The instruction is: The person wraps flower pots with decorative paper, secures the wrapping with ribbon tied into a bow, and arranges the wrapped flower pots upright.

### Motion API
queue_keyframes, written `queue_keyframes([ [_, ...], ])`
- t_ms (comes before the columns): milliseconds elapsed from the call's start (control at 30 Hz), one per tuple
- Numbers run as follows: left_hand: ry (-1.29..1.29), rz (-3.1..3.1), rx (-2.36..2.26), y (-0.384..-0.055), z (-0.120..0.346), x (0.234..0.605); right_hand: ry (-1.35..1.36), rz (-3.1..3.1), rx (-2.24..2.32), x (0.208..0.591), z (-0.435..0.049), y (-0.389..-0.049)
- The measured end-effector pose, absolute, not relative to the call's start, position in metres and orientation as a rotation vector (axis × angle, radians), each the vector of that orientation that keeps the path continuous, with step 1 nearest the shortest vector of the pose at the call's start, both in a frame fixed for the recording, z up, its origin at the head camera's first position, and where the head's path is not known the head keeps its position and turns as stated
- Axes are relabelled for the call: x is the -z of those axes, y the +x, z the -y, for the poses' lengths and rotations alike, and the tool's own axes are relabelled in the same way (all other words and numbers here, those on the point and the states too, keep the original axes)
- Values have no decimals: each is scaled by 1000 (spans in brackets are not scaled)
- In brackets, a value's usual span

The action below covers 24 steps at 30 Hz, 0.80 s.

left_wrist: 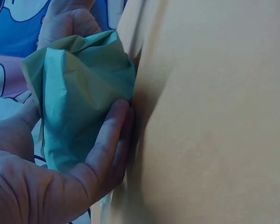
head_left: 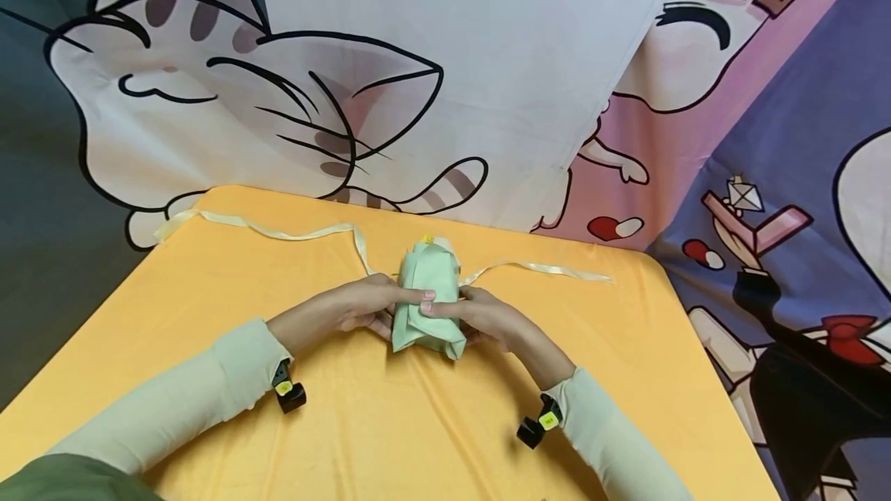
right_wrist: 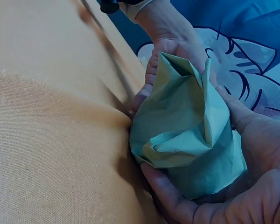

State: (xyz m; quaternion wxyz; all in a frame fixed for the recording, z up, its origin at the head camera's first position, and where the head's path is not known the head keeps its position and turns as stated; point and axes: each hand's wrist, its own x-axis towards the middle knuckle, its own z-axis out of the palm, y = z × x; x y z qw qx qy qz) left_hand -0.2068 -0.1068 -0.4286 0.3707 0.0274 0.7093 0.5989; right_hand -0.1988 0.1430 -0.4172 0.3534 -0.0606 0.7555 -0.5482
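A bundle wrapped in pale green paper (head_left: 428,269) lies at the middle of the table, between both hands. Its near end is folded and creased, as the wrist views show. A bit of yellow shows at its far end; what is inside is hidden. From the left, my left hand (head_left: 365,301) grips the bundle, thumb across the top and fingers along its side. My right hand (head_left: 490,317) holds the opposite side the same way, and the thumbtips nearly meet. A cream ribbon (head_left: 306,235) runs out to the left, and another length (head_left: 550,267) to the right.
The table wears a yellow cloth (head_left: 362,424) with soft wrinkles. Cartoon-printed curtains (head_left: 515,99) hang along its back and right side. A dark chair-like shape (head_left: 800,393) stands off the right edge. Small black cameras (head_left: 291,397) are strapped to the wrists.
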Motion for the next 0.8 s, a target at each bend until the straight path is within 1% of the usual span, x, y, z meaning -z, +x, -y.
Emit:
queue_keyframes([
  [200, 106, -1846, -1589, -199, 105, 429, -178, -1970, 1447, 417, -145, -194],
  [433, 159, -1881, -1684, -180, 103, 428, -159, -2104, 1465, 423, -148, -174],
  [533, 194, -1871, -1727, -173, 103, 428, -216, -2142, 1403, 422, -153, -169],
  [633, 217, -1877, -1745, -168, 102, 427, -336, -2106, 1319, 415, -168, -174],
  [733, 213, -1892, -1748, -166, 101, 426, -454, -2108, 1204, 406, -189, -188],
  [800, 206, -1884, -1754, -166, 101, 426, -515, -2213, 1113, 405, -198, -199],
])
